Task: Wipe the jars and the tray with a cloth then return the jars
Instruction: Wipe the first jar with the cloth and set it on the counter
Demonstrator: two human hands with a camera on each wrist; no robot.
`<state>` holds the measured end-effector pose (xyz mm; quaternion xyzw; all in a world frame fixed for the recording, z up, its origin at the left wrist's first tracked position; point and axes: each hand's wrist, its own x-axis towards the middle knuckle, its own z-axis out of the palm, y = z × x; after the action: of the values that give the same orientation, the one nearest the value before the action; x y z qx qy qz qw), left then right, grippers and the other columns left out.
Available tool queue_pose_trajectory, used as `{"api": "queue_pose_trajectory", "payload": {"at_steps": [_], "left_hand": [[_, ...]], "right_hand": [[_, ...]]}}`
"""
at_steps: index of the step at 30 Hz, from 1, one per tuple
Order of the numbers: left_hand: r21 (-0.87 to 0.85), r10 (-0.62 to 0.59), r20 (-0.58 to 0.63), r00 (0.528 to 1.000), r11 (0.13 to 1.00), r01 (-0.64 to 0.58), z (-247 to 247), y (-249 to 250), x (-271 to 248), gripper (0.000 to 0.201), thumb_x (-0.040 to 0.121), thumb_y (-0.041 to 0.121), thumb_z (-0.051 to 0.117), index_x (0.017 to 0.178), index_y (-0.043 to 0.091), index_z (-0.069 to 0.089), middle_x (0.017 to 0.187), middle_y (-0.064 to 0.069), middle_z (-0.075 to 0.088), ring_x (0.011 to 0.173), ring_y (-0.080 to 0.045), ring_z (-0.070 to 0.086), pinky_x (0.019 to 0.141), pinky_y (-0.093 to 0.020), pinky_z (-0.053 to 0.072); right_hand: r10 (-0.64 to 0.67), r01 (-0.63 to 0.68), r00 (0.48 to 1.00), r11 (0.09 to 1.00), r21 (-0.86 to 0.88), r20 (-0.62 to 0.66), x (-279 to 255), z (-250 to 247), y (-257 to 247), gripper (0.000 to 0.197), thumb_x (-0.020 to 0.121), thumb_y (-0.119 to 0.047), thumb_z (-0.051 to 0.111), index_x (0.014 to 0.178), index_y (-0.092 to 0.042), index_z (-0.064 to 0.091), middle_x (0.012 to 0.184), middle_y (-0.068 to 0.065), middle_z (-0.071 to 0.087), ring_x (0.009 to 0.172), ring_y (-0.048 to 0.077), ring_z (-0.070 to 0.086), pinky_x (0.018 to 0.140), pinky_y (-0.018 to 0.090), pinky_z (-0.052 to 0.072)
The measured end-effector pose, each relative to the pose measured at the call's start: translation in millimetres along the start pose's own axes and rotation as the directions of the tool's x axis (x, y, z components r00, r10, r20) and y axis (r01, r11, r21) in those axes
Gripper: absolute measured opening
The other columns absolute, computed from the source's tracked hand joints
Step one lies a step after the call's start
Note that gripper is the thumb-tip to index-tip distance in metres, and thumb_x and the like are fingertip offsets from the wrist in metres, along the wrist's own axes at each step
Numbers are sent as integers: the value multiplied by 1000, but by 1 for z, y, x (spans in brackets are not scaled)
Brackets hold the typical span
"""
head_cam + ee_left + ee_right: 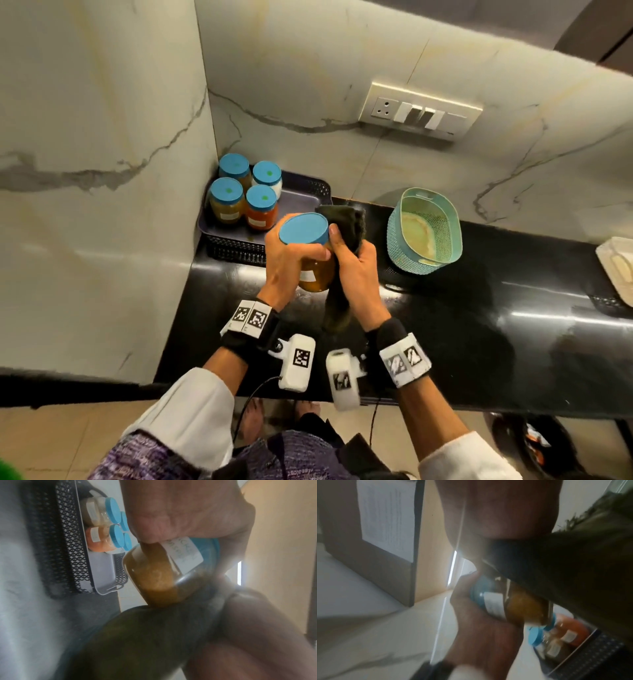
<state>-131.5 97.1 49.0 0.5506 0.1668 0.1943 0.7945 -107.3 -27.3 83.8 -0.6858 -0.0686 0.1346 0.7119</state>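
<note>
My left hand (291,260) grips a glass jar (315,277) with a blue lid (303,229) and yellow-brown contents, held above the black counter. The same jar (154,574) fills the left wrist view, label up, and shows as an amber jar (522,605) in the right wrist view. My right hand (356,270) holds a dark cloth (346,222) pressed against the jar's right side; the cloth's tail hangs below the hand. Several blue-lidded jars (245,192) stand at the left end of a dark mesh-sided tray (308,195) in the corner.
A teal perforated basket (424,229) stands on the black counter (479,308) to the right of my hands. A white container (616,267) sits at the far right edge. Marble walls close the corner on the left and behind, with a switch plate (421,109) on the back wall.
</note>
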Motion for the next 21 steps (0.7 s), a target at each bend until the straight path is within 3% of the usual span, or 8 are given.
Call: {"api": "queue_pose_trajectory", "payload": {"at_steps": [2,5,7,9,13,17,19,21], "left_hand": [[-34,17,-39,999,999,-18,0,9,-1,62,52,11,81,113,5,70,96,-3,75,94,-22,72,76,-34,61],[-60,26,-55,998,998,-30,1,22,-3,42,63,6,74,105,1,73,91,-7,72,87,-22,68,77,-40,57],[-69,26,-30,999,997,-28,5,34,-8,35,63,1,75,98,9,76,87,-5,72,84,-20,68,76,-41,55],[-60,40,-13,999,997,-40,9,45,-11,44,56,4,78,100,7,74,87,-5,73,84,-19,70,72,-35,58],[-29,57,39,998,998,-56,9,58,-8,63,49,25,78,104,-6,71,88,-11,71,84,-24,68,72,-37,58],[22,57,28,998,998,-57,12,57,-16,72,43,27,81,110,5,70,98,-11,74,93,-25,71,75,-33,61],[40,75,20,997,996,-76,16,59,-15,75,41,24,83,112,7,70,105,-14,73,99,-27,71,77,-35,63],[46,77,31,997,996,-78,16,63,-11,68,45,24,81,110,8,70,102,-13,74,99,-28,71,79,-37,63]], "right_hand": [[-152,152,988,988,-25,-10,-18,5,-2,27,106,-18,56,123,-1,68,111,1,78,104,16,75,85,28,58],[-308,312,949,947,-78,65,-32,9,-1,33,106,-17,55,132,1,64,121,7,75,114,25,71,95,37,58],[-269,270,963,962,-46,33,-20,10,-12,28,106,-18,56,125,-2,68,114,5,77,108,25,74,89,37,59],[-166,166,986,986,32,8,-2,9,-29,27,107,-20,55,120,-3,71,109,7,79,102,24,76,84,31,58],[-266,266,964,964,14,14,-27,15,-30,28,108,-20,53,121,-3,70,112,7,78,105,21,75,88,30,59],[-184,182,983,980,81,20,-16,7,-35,31,109,-18,51,122,3,69,107,5,79,100,19,76,80,26,59],[-118,113,992,987,112,38,-3,5,-50,33,109,-22,51,124,1,70,109,7,79,102,22,76,82,29,59],[-172,170,985,982,81,20,-17,9,-49,32,109,-24,52,126,-4,69,116,7,78,109,23,74,91,35,60]]}}
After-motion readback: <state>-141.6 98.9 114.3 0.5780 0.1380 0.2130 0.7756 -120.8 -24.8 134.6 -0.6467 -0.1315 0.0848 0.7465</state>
